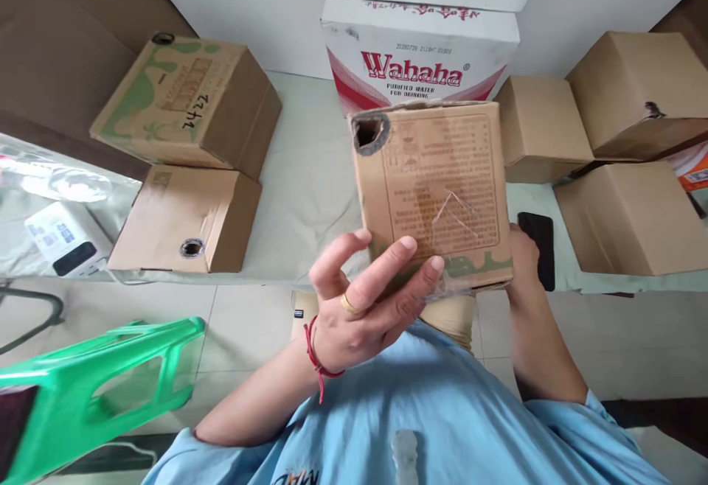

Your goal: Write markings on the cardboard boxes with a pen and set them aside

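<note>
A small brown cardboard box (442, 175) is tilted up in front of me, its printed face towards me. A dark-rimmed hole is cut in its upper left corner, and clear tape crosses the face. My left hand (370, 290), with a ring and a red cord bracelet, grips the lower left part, its fingers pressed on the printed face. At the lower right edge my right hand (523, 253) holds the box too; most of its fingers are hidden behind it. A black phone (539, 249) lies just right of that hand.
Two stacked-looking cardboard boxes (232, 102) stand on the left of the cloth-covered table (310, 146), several more (630, 212) on the right. A white Wahaha carton (420, 46) is behind. A white device (69, 238) lies far left; a green stool (110, 374) stands below.
</note>
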Tool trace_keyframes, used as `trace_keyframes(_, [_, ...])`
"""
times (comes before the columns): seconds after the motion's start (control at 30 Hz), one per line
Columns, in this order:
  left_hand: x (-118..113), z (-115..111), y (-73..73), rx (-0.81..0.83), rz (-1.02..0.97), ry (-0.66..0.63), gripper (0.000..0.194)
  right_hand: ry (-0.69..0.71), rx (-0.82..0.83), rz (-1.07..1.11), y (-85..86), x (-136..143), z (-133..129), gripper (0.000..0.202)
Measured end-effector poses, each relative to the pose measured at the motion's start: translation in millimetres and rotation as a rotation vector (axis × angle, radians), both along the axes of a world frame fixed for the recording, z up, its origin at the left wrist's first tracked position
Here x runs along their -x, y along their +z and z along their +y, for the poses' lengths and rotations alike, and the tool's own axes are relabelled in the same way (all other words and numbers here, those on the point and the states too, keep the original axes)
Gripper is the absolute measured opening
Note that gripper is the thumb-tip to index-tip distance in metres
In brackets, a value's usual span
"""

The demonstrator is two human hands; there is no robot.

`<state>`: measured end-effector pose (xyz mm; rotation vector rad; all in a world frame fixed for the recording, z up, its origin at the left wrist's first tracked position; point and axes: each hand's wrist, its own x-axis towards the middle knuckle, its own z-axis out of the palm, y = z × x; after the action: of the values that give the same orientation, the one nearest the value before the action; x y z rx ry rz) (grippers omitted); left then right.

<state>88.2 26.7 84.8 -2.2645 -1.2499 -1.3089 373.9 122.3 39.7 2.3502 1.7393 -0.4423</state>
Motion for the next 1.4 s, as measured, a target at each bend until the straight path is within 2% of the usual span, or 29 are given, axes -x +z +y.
trace_keyframes(0.1, [-3, 0, 1.5, -0.026, 0.015, 0.017, 0.036, -0.060, -0.097, 0.267, -7.5, -6, 6, 0.052])
trace_keyframes(0.17, [-2, 3, 0.4, 0.010, -0.004, 0.017, 0.032, -0.081, -0.166, 0.482, -9.9, -15, 11, 0.044])
trace_keyframes(0.27, [-1, 11, -3.5, 0.067, -0.073, -0.042, 0.029, -0.189, -0.351, 1.000, 2.3, -32, 20, 0.033])
trace_keyframes(0.33, [-1, 16, -6.0, 0.068, -0.101, -0.077, 0.030, -0.238, -0.507, 1.394, 25.6, -38, 27, 0.027])
trace_keyframes(0.37, [-2, 18, -6.9, 0.057, -0.107, -0.081, 0.031, -0.222, -0.585, 1.514, 41.3, -38, 31, 0.026])
trace_keyframes(0.43, [-3, 21, -7.9, 0.034, -0.112, -0.074, 0.033, -0.148, -0.689, 1.627, 76.3, -29, 37, 0.028])
trace_keyframes(0.5, [-4, 23, -7.7, 0.014, -0.118, -0.061, 0.034, -0.036, -0.735, 1.689, 110.0, -8, 39, 0.021])
trace_keyframes(0.6, [-3, 29, -7.0, -0.005, -0.127, -0.048, 0.034, 0.143, -0.732, 1.705, 147.5, 38, 40, 0.028])
trace_keyframes(0.63, [-2, 31, -7.1, -0.007, -0.131, -0.045, 0.034, 0.198, -0.693, 1.677, 156.3, 54, 41, 0.024])
trace_keyframes(0.7, [2, 39, -8.3, -0.014, -0.137, -0.043, 0.034, 0.334, -0.555, 1.590, 169.6, 87, 48, 0.004])
trace_keyframes(0.77, [6, 47, -10.8, -0.027, -0.145, -0.044, 0.034, 0.515, -0.401, 1.455, 177.6, 117, 62, 0.012])
trace_keyframes(0.83, [9, 55, -14.3, -0.057, -0.156, -0.052, 0.034, 0.654, -0.286, 1.323, 179.5, 143, 81, 0.011])
trace_keyframes(0.93, [6, 63, -20.6, -0.115, -0.212, -0.058, 0.031, 0.709, -0.237, 1.257, 170.9, 170, 108, 0.011])
trace_keyframes(1.0, [1, 68, -26.5, -0.157, -0.264, -0.048, 0.029, 0.682, -0.287, 1.256, 161.6, 177, 118, 0.013])
trace_keyframes(1.1, [-9, 74, -40.4, -0.233, -0.329, -0.025, 0.027, 0.648, -0.376, 1.217, 152.6, 175, 116, 0.020])
trace_keyframes(1.27, [-18, 77, -64.0, -0.240, -0.354, -0.049, 0.032, 0.748, -0.351, 1.095, 153.8, 164, 105, 0.018])
trace_keyframes(1.33, [-18, 76, -63.8, -0.241, -0.365, -0.061, 0.029, 0.766, -0.356, 1.087, 155.1, 164, 105, 0.018])
trace_keyframes(1.4, [-18, 76, -57.5, -0.271, -0.388, -0.043, 0.023, 0.769, -0.360, 1.091, 156.2, 167, 107, 0.019])
